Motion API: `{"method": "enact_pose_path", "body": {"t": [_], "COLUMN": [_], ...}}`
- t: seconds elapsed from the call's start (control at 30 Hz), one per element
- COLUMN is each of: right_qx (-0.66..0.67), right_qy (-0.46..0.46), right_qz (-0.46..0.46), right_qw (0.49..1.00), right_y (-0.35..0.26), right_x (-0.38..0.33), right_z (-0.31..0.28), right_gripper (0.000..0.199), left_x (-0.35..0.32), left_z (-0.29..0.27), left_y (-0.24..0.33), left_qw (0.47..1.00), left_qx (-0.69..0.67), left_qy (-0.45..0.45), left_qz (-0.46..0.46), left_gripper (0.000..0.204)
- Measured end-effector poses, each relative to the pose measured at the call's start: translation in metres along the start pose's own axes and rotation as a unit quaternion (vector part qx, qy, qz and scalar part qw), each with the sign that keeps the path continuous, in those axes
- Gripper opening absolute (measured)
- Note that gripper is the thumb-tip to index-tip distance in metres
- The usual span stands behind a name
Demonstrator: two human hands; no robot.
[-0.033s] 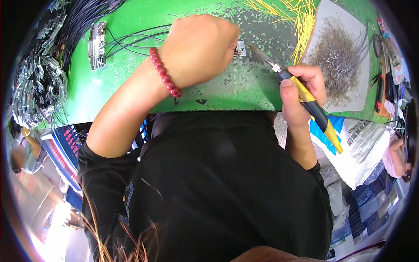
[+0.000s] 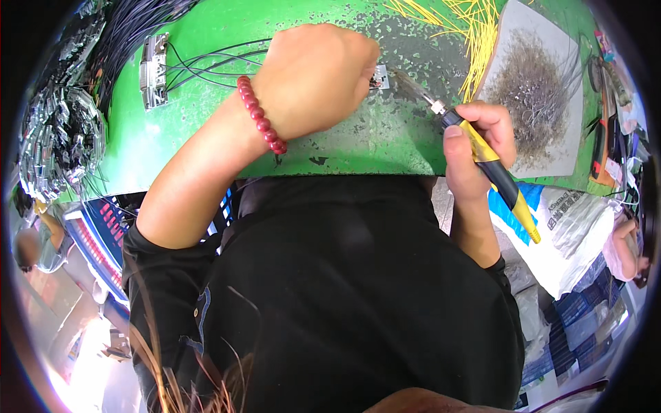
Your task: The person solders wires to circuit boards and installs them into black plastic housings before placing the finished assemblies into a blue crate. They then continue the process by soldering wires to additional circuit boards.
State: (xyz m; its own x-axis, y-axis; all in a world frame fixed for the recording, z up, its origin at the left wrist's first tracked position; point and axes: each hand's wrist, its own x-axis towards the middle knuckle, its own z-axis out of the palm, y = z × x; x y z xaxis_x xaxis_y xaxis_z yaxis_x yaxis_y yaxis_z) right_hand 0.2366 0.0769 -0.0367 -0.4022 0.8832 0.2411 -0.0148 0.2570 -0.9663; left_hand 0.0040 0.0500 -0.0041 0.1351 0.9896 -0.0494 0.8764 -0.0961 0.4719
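Note:
My right hand (image 2: 478, 144) grips a yellow-and-black soldering iron (image 2: 494, 171) like a pen. Its hot end points up and left, the tip a short gap from a small silvery metal part (image 2: 379, 77). Wearing a red bead bracelet, my left hand (image 2: 320, 79) is closed at that part's left edge, its fingertips mostly hidden under the hand. Black wires (image 2: 217, 62) run beneath this hand from a silvery metal connector piece (image 2: 153, 72) on the left of the green table (image 2: 385, 151).
A large bundle of silvery connectors (image 2: 62, 144) and black wires (image 2: 138, 34) fills the left. Yellow wires (image 2: 475, 41) lie at the back right, beside a grey board (image 2: 561, 155) heaped with wire scraps (image 2: 527, 96). Orange-handled pliers (image 2: 602, 148) rest at the far right; a white bag (image 2: 568, 234) is below.

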Motion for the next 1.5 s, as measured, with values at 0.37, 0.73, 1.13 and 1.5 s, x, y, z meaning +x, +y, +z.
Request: {"method": "enact_pose_path", "body": {"t": [0.37,0.73,1.13,1.5], "right_qx": [-0.203,-0.228,-0.082,0.057], "right_qy": [-0.18,-0.134,-0.068,-0.017], "right_qz": [-0.174,-0.165,-0.022,0.075], "right_qw": [0.947,0.95,0.994,0.995], "right_y": [0.005,0.007,-0.015,-0.004], "right_x": [0.045,0.036,0.015,-0.005], "right_z": [0.032,0.045,0.006,0.002], "right_gripper": [0.046,0.046,0.051,0.019], "left_x": [-0.016,-0.022,-0.02,-0.018], "left_z": [0.003,0.011,0.011,0.009], "left_y": [0.0,0.004,0.003,0.003], "left_qw": [0.996,0.989,0.997,0.997], "left_qx": [-0.077,-0.103,-0.051,-0.037], "left_qy": [0.036,0.086,0.034,0.045], "left_qz": [-0.013,-0.056,-0.051,-0.059], "left_gripper": [0.007,0.009,0.012,0.012]}}
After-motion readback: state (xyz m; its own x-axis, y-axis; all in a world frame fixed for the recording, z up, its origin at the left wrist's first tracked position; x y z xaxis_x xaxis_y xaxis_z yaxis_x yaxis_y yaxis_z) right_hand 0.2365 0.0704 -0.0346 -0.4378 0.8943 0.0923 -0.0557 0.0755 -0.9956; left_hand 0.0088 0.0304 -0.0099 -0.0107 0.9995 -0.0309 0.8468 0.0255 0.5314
